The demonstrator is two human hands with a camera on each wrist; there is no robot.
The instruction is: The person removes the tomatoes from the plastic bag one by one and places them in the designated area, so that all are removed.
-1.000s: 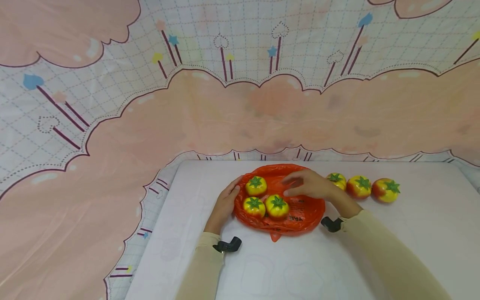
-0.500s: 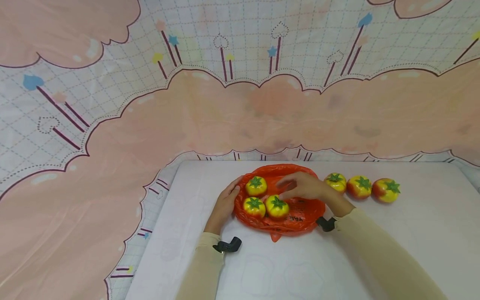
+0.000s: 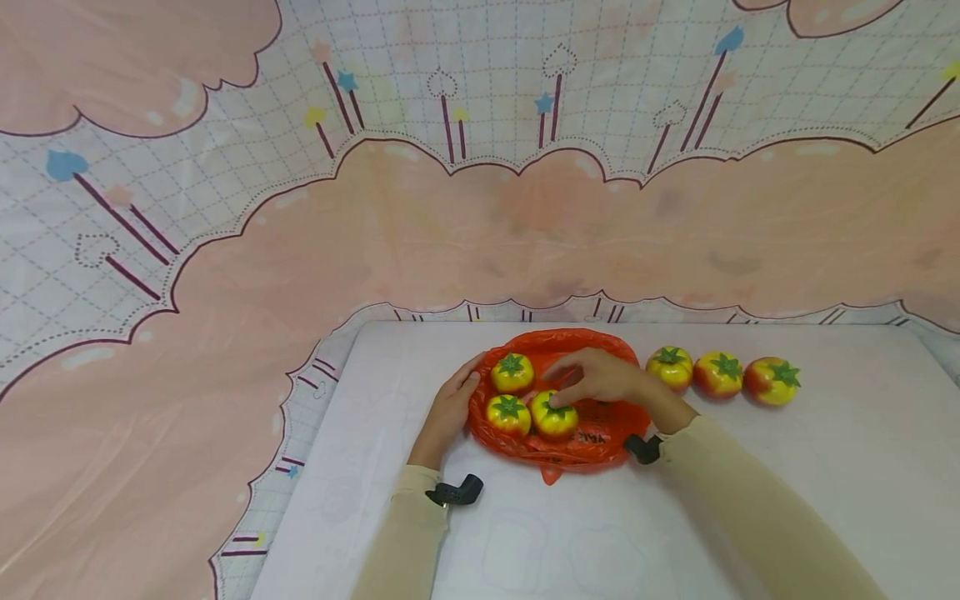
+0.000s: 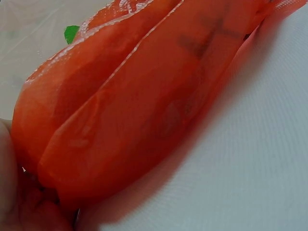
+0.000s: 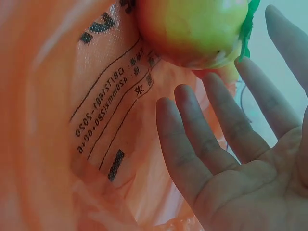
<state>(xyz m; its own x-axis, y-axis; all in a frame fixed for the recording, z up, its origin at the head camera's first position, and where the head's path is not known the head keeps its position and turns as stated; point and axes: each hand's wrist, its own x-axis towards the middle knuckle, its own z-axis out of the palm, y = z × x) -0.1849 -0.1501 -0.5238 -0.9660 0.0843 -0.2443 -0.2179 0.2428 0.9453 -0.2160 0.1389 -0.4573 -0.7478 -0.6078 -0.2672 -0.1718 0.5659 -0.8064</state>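
Observation:
A red plastic bag (image 3: pixel 611 429) lies on the white table with its mouth rolled wide into an oval. Three yellow-red toy tomatoes with green star-shaped leaves sit in its left part: a back one (image 3: pixel 512 372), a front-left one (image 3: pixel 508 415) and a front-right one (image 3: pixel 553 421). My left hand (image 3: pixel 450 408) holds the bag's left rim; in the left wrist view the bag's side (image 4: pixel 125 115) hides most of its fingers. Over the bag's middle is my right hand (image 3: pixel 600 377), its fingers spread beside the front-right tomato (image 5: pixel 197 29). The right wrist view shows an empty palm.
Three more toy tomatoes stand in a row right of the bag: a left one (image 3: pixel 670 367), a middle one (image 3: pixel 718 373) and a right one (image 3: pixel 772 381). A patterned cloth (image 3: pixel 525 225) hangs behind the white table (image 3: pixel 540 542).
My right hand has moved left and slightly down, with its fingers now at the front-right toy tomato. My left hand, the bag and the toy tomatoes have stayed put.

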